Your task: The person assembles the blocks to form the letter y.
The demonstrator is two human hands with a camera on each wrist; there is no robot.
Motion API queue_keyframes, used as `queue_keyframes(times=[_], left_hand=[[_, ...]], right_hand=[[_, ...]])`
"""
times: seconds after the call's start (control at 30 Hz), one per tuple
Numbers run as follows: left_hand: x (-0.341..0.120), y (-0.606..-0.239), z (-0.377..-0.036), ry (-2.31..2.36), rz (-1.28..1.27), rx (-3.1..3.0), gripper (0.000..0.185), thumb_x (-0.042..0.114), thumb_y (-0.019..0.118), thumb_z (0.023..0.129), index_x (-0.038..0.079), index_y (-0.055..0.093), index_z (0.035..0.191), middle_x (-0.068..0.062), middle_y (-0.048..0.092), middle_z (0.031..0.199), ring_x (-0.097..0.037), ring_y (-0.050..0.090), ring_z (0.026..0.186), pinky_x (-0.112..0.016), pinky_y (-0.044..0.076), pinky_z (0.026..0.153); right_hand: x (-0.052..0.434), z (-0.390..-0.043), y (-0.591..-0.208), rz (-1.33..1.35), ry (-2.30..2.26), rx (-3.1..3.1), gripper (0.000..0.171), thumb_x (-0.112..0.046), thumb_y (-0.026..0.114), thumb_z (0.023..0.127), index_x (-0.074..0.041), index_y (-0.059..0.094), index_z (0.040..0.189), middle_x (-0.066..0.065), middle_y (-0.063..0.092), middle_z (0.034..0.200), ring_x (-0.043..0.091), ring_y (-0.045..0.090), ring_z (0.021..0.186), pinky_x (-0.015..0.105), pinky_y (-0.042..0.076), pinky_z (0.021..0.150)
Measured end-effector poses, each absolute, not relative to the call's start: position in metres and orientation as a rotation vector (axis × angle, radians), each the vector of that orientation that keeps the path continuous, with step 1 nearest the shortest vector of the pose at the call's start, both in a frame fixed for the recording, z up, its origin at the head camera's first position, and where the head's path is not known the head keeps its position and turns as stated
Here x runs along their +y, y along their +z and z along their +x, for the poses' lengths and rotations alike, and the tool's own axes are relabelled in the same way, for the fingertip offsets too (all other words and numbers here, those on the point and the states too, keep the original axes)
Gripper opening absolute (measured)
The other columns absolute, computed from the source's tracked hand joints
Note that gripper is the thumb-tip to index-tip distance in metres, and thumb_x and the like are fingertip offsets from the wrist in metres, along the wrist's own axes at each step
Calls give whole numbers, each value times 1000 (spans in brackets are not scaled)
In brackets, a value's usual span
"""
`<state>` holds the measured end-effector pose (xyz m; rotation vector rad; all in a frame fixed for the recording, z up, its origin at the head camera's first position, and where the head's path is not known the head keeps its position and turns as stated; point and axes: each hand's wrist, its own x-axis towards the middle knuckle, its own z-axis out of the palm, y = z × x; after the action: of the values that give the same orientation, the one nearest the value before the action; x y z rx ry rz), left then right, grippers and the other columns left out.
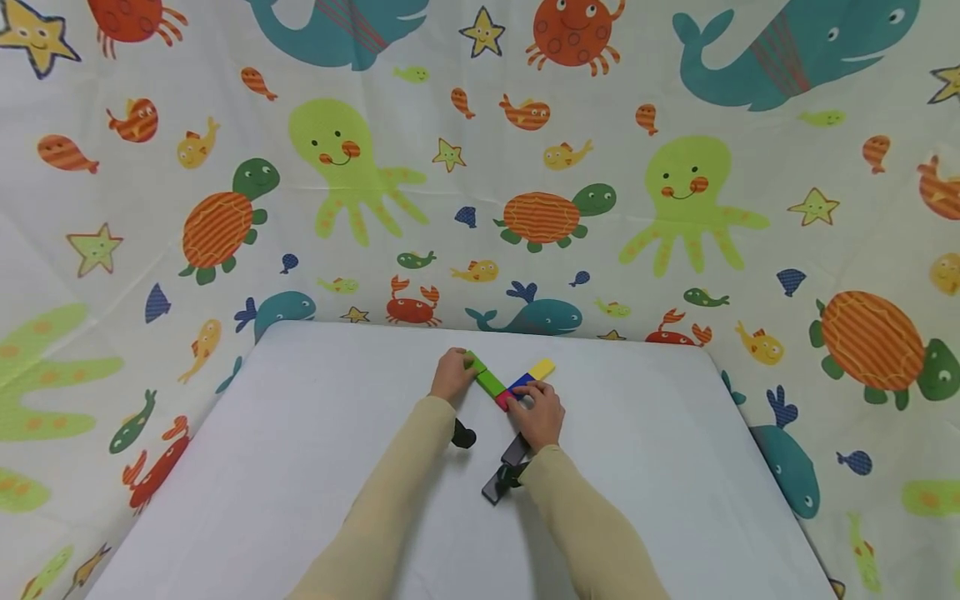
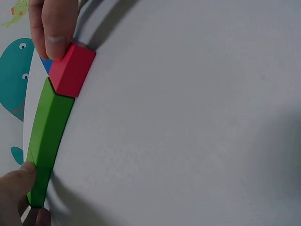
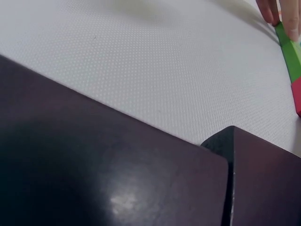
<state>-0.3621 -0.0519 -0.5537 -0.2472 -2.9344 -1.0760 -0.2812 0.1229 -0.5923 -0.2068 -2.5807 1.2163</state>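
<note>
My left hand (image 1: 452, 375) pinches the end green block (image 2: 40, 186) between thumb and fingertips. A longer green block (image 2: 49, 127) continues the line, its far end meeting a red block (image 2: 73, 70). The fingertips of my right hand (image 1: 542, 417) grip the red block at its far side. Beside the right fingers, a blue block (image 1: 520, 383) slants away from the row's red end, partly hidden by those fingers. A yellow block (image 1: 542, 368) extends from the blue one.
Two dark blocks, a nearer one (image 1: 491, 489) and a farther one (image 1: 515, 451), lie end to end below my right wrist. They fill the lower right wrist view. All rest on a white table (image 1: 315, 483), with a sea-animal cloth (image 1: 420, 167) behind.
</note>
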Motion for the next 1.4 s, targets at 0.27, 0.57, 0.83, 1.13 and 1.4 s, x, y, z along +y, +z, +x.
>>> queue_keyframes(times=[0.27,0.57,0.83,1.13,1.4], left_hand=[[-51,-553,-361,-1109,-234,-2918,30,5,69,89,-8,67,116,-23,58,126,-34,53,120,-42,40,105],[-52,-552,-359,-1163,-213,-2912,30,5,68,89,-8,67,116,-22,57,126,-34,53,120,-42,40,106],[-53,-555,-362,-1153,-213,-2919,31,5,68,89,-8,66,117,-22,58,126,-34,52,121,-43,40,106],[-52,-553,-358,-1111,-225,-2910,31,5,70,88,-7,67,116,-22,58,125,-34,54,119,-42,41,105],[-52,-554,-357,-1109,-202,-2898,29,5,70,88,-7,68,114,-21,59,123,-33,55,118,-41,41,104]], right_hand=[[123,-282,-590,-228,1206,-2608,27,-35,75,84,-14,75,102,9,57,127,32,46,123,56,28,105],[123,-282,-593,-219,1209,-2596,27,-34,75,84,-14,75,101,9,57,126,32,47,122,56,28,105],[124,-282,-594,-211,1196,-2592,26,-33,75,84,-14,75,100,9,57,126,32,47,122,57,28,104],[124,-282,-593,-217,1219,-2590,27,-34,75,84,-14,75,101,9,57,126,33,46,122,58,27,105],[125,-281,-593,-194,1232,-2576,27,-35,75,84,-13,75,100,10,57,126,34,46,122,58,26,105]])
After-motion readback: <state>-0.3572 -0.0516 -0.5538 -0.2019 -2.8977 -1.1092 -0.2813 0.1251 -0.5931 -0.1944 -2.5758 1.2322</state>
